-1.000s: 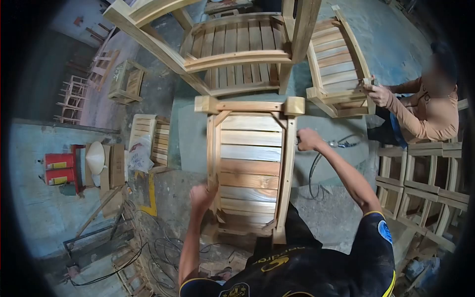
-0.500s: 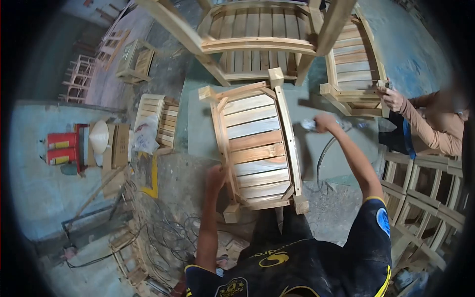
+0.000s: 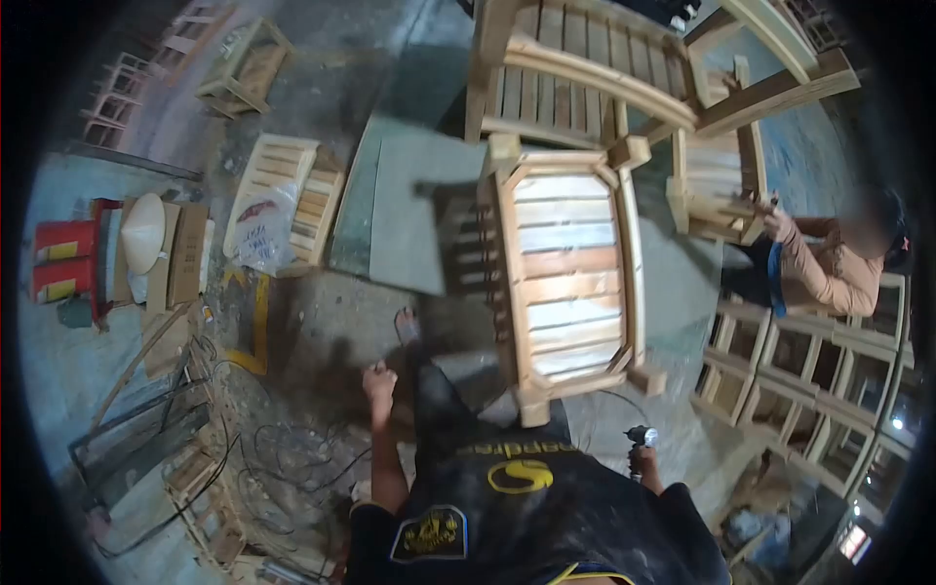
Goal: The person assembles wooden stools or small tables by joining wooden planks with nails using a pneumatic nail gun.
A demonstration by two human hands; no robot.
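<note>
A slatted wooden frame (image 3: 570, 273) with square corner legs stands in front of me, apart from both hands. To its left, my left hand (image 3: 380, 383) hangs over the floor with its fingers curled closed. Whatever lies inside those fingers, if anything, is hidden. Low at my right side, my right hand (image 3: 647, 466) is wrapped around a silver and black pistol-shaped air screwdriver (image 3: 641, 438). The tool's head points up and away from the frame. Part of a thin hose shows near the frame's lower right leg.
A larger wooden frame (image 3: 595, 73) stands at the back. On the right, a person (image 3: 829, 263) handles another slatted frame (image 3: 717, 180), near stacked wooden frames (image 3: 809, 380). Slatted panels under a plastic bag (image 3: 268, 229) lie left. Hoses and cables (image 3: 292, 468) cover the floor at lower left.
My left hand has come off the frame's left side and moved left. My right hand has drawn the air screwdriver back toward my body. The view has shifted, so the frame appears further right.
</note>
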